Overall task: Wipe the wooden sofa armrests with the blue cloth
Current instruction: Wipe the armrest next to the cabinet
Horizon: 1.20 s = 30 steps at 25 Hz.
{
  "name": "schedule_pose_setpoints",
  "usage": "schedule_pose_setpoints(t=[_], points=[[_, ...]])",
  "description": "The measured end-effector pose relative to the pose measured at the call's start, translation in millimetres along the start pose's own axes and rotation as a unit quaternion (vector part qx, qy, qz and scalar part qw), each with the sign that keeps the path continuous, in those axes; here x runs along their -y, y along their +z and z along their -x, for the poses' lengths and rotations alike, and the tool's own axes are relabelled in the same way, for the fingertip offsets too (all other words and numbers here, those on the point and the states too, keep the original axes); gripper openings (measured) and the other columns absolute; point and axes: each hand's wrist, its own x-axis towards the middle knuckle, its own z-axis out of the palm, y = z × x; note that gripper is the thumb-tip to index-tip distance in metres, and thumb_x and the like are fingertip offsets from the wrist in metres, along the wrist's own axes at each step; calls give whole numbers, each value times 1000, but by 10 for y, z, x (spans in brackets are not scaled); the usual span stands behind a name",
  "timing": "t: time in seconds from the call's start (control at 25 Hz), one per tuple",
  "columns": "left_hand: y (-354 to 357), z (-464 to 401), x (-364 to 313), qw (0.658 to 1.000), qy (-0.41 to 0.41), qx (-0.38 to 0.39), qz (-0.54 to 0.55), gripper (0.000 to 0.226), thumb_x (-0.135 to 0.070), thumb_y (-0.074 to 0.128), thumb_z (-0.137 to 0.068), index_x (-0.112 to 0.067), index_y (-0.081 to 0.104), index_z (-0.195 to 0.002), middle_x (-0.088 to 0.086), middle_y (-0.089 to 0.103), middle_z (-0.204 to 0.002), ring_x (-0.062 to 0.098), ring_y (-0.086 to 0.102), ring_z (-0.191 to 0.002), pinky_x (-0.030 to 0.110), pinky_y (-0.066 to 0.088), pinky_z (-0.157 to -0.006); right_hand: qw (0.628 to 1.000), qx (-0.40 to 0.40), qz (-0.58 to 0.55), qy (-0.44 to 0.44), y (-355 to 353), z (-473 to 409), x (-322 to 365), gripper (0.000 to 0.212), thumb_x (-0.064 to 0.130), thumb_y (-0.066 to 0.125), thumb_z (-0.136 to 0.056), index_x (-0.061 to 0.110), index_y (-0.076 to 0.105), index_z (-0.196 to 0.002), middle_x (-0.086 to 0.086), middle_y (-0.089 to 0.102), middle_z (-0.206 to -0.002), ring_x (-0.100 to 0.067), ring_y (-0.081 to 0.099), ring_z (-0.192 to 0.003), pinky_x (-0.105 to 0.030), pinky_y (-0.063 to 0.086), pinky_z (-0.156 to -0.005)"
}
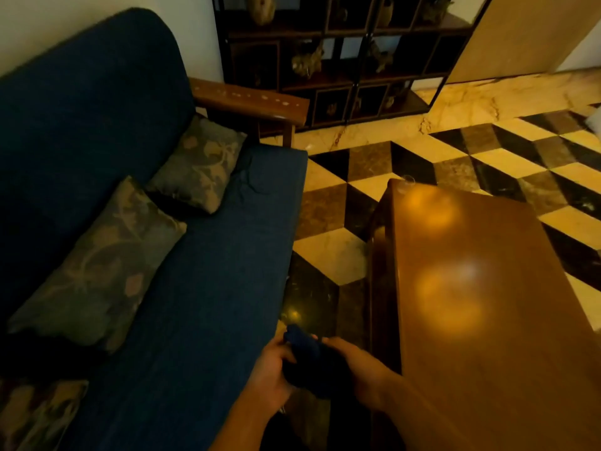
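- Writing, brands, labels: none can be read; the picture is dim and soft.
- Landmark: sofa [182, 288], dark blue upholstery, seat running from the lower edge up toward the wall.
- Left hand [268, 374]: just off the sofa's front edge, over the floor; forearm comes up from the bottom edge; fingers curled round the left side of the cloth, gripping it.
- Right hand [361, 369]: beside the left hand, farther from the sofa; forearm slants in from the lower right; fingers curled round the right side of the same cloth.
- Blue cloth [309, 362]: bunched between the two hands, one fold sticking up above them; held in the gap between the sofa front and the table, well apart from the armrest.
- Armrest [250, 104]: brown wood, flat top with pale spots, at the far end of the sofa.
- Cushions, patterned: one [198, 164] against the sofa back near the armrest; one [97, 268] at mid-seat; a third [35, 415] at the near end, partly cut off.
- Table [487, 320]: glossy brown wood, across the gap from the sofa front, showing two light reflections.
- Shelf unit [341, 60]: dark, beyond the sofa's armrest end, holding small ornaments too blurred to identify.
- Floor [487, 164]: cream, brown and black diamond tiles.
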Motion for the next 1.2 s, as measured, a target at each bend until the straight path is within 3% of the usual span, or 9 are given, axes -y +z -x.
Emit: schedule_pose_setpoints(t=[0.08, 0.16, 0.32, 0.44, 0.6, 0.68, 0.8, 1.12, 1.2], points=[[145, -311, -285, 999, -46, -19, 21, 42, -2, 37, -102, 4, 78, -96, 23, 76, -92, 40, 69, -91, 48, 57, -78, 997, -49, 43, -46, 14, -161, 474, 27, 22, 61, -99, 2, 77, -108, -19, 78, -101, -28, 74, -83, -35, 58, -71], [433, -692, -716, 998, -35, -49, -10, 31, -5, 45, -97, 2, 71, -112, 22, 69, -105, 40, 63, -99, 48, 52, -86, 988, -96, 59, -108, -37, -447, 1022, 19, 15, 66, -97, -1, 75, -99, -22, 77, -93, -31, 75, -76, -35, 59, -64], [950, -1435, -1317, 998, -13, -42, -36, 39, -19, 53, -83, 1, 67, -114, 18, 65, -109, 37, 60, -101, 46, 49, -82, 961, -117, 59, -243, -321, -974, 2051, 13, 19, 69, -96, 10, 79, -95, -19, 78, -101, -34, 75, -95, -48, 59, -86], [1459, -2065, -1887, 996, 30, -67, -45, 40, -45, 56, -98, -14, 72, -118, 11, 76, -118, 33, 67, -115, 47, 55, -95, 930, -87, 141, -329, -470, -1341, 2955, 14, 27, 66, -99, 20, 77, -96, -6, 79, -98, -23, 76, -94, -36, 62, -80], [2244, -2661, -2544, 988, 137, -61, -31, 45, -29, 76, -82, -12, 74, -123, 12, 78, -118, 29, 77, -104, 33, 64, -70, 885, -58, 235, -398, -586, -1712, 4353, 10, 31, 66, -99, 23, 69, -95, 1, 71, -95, -6, 69, -88, -19, 53, -71], [2496, -2936, -2933, 984, 170, -44, -19, 51, -14, 76, -79, -7, 69, -129, 18, 75, -124, 33, 75, -107, 35, 63, -72, 869, -50, 274, -409, -562, -1857, 5037, 14, 29, 65, -99, 16, 65, -95, 0, 60, -101, -6, 63, -92, -22, 51, -79], [2765, -3323, -3431, 978, 202, -36, -26, 57, -2, 72, -77, -8, 64, -133, 16, 73, -129, 32, 72, -114, 36, 62, -79, 878, -11, 282, -387, -464, -2070, 5890, 9, 27, 63, -101, 21, 68, -99, 3, 70, -99, -10, 68, -93, -30, 54, -81], [3090, -4898, -4522, 984, 73, -22, 160, 50, -4, 51, -74, 7, 72, -118, 32, 72, -114, 48, 72, -93, 54, 59, -77, 882, 17, 362, -302, -110, -3329, 7430, 25, 14, 65, -99, -11, 63, -104, -27, 68, -91, -22, 63, -87, -36, 50, -76], [3172, -5315, -4827, 985, 56, -31, 159, 60, -3, 56, -70, 8, 65, -128, 33, 68, -124, 49, 67, -105, 55, 55, -87, 874, -5, 392, -287, -13, -3653, 7844, 22, 17, 63, -100, -4, 67, -104, -15, 72, -92, -20, 66, -88, -32, 51, -76]])
